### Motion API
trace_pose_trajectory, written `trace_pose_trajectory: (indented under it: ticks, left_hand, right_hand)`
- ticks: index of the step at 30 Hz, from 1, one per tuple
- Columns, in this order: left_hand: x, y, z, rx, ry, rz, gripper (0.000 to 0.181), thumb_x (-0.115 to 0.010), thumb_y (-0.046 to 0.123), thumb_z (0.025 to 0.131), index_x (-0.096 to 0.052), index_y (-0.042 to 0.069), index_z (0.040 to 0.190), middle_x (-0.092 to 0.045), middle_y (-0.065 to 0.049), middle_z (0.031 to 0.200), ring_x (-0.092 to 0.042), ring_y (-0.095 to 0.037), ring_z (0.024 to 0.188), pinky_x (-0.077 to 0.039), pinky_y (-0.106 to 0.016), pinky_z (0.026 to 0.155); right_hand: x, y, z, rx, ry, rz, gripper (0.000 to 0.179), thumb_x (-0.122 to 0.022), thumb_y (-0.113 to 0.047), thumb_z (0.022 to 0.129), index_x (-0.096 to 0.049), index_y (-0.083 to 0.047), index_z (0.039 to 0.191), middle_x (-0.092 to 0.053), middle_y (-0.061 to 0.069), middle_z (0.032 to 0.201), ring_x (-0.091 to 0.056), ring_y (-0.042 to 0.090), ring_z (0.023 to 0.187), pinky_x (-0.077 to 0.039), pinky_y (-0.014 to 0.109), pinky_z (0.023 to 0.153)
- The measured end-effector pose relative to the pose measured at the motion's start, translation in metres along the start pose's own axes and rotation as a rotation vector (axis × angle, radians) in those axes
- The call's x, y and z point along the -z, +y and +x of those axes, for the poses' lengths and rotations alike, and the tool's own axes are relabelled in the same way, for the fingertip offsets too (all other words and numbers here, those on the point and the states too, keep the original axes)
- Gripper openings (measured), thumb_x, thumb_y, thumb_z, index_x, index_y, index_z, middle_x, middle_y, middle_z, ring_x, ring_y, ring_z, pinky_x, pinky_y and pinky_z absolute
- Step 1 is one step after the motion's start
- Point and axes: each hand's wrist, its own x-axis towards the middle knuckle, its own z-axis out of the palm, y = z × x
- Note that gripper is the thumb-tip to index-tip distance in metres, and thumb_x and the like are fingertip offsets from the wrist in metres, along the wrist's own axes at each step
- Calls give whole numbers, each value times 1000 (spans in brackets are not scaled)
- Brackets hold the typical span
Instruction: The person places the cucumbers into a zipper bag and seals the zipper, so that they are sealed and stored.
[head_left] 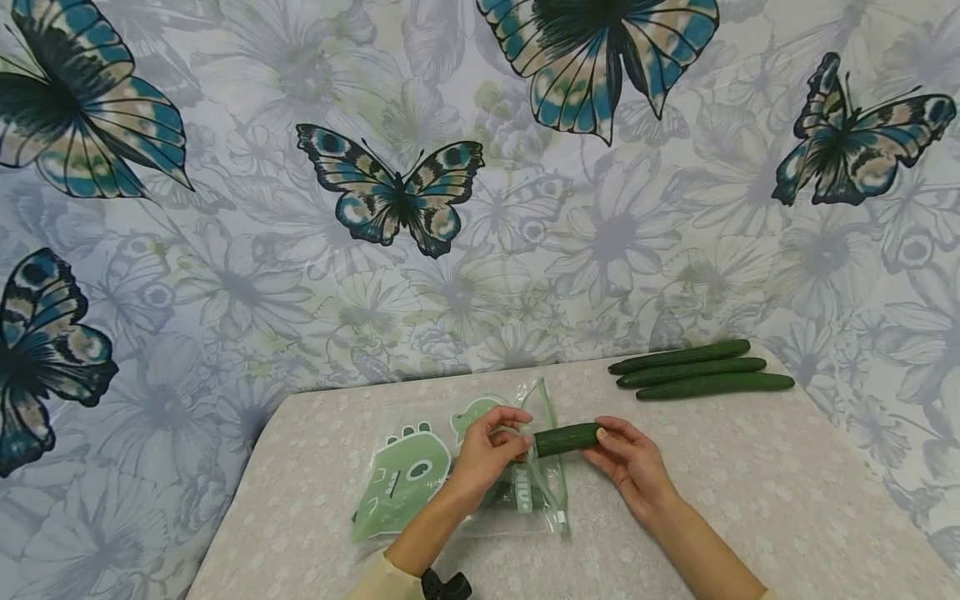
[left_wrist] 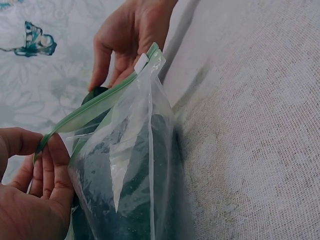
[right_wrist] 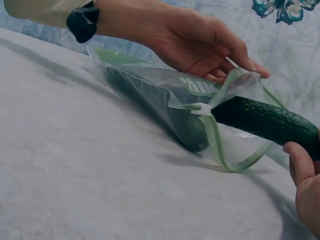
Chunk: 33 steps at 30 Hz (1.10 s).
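A clear zip bag (head_left: 472, 521) printed with green cartoon figures lies on the table, its green-edged mouth facing right. My left hand (head_left: 487, 450) pinches the upper edge of that mouth and lifts it. A cucumber (head_left: 567, 439) reaches partway through the opening, its outer end between the thumb and fingers of my right hand (head_left: 633, 462). In the right wrist view, another cucumber (right_wrist: 190, 130) lies inside the bag. The white slider (left_wrist: 141, 63) sits near one end of the zip in the left wrist view.
Three cucumbers (head_left: 705, 368) lie side by side at the table's back right. A pale patterned cloth covers the table (head_left: 300, 467). Behind it hangs a butterfly-printed backdrop (head_left: 525, 250). A dark band (right_wrist: 83, 24) circles the left wrist.
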Motion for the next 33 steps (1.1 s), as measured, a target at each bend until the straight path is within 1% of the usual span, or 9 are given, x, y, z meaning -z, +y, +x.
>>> trace_pose_trajectory:
  ticks: [7,10,12,16,19,23,26,30,33]
  left_hand:
    - [2,4,-2,-5,15,-13,33,-74,2,97,-69,1,130,-59,-8,114,-66,-8,80,-63,-25,77]
    - [2,6,-3,-6,25,-9,33,-74,1,96,-69,0,130,-59,-10,114,-66,-8,79,-63,-25,76]
    - [3,7,-3,-8,26,-7,34,-73,0,97,-68,0,130,-59,-14,115,-66,-7,79,-62,-24,76]
    - [3,6,-2,-14,20,-2,34,-73,0,96,-68,-2,130,-59,-19,119,-67,-6,79,-62,-23,76]
    - [4,5,-2,-24,18,0,33,-74,1,96,-68,-1,129,-59,-18,118,-67,-6,80,-62,-23,76]
    - [3,4,-2,-29,19,0,34,-74,1,96,-66,-5,129,-59,-19,116,-66,-6,79,-62,-22,76]
    - [2,4,-2,-23,23,-2,36,-73,0,96,-65,-8,130,-59,-18,115,-65,-6,79,-61,-21,75]
    - [1,5,-1,-12,21,-3,38,-73,-2,95,-64,-10,131,-58,-16,114,-65,-6,79,-61,-21,75]
    - [0,5,-2,-11,18,-1,38,-73,-2,95,-64,-9,131,-59,-15,113,-65,-6,79,-61,-21,75]
  right_hand:
    - [-12,9,0,-59,-20,5,27,-59,-2,107,-64,-9,133,-63,2,127,-74,14,114,-62,26,102]
    - [-16,13,0,-52,-54,-21,31,-61,-2,106,-64,-7,137,-65,3,126,-74,15,115,-62,26,102]
    - [-16,15,0,-33,-74,-59,31,-64,-2,105,-67,-6,135,-68,2,123,-75,16,114,-63,28,101]
    - [-8,13,0,47,-98,-249,37,-73,-6,101,-65,4,136,-69,5,122,-79,20,107,-65,35,99]
    - [1,9,1,92,-144,-430,47,-77,-10,99,-61,10,138,-66,12,129,-80,21,104,-66,37,97]
    - [10,4,0,136,-264,-666,49,-80,-15,97,-64,2,140,-69,22,136,-79,17,105,-66,32,89]
    - [13,4,1,208,-347,-828,45,-81,-18,97,-68,-6,139,-73,21,134,-79,15,105,-63,25,86]
    - [14,5,0,307,-383,-912,36,-79,-19,99,-73,-13,133,-75,19,130,-79,14,103,-63,24,86]
    - [14,6,0,324,-372,-893,32,-77,-20,100,-74,-13,131,-76,19,126,-80,16,99,-64,25,83]
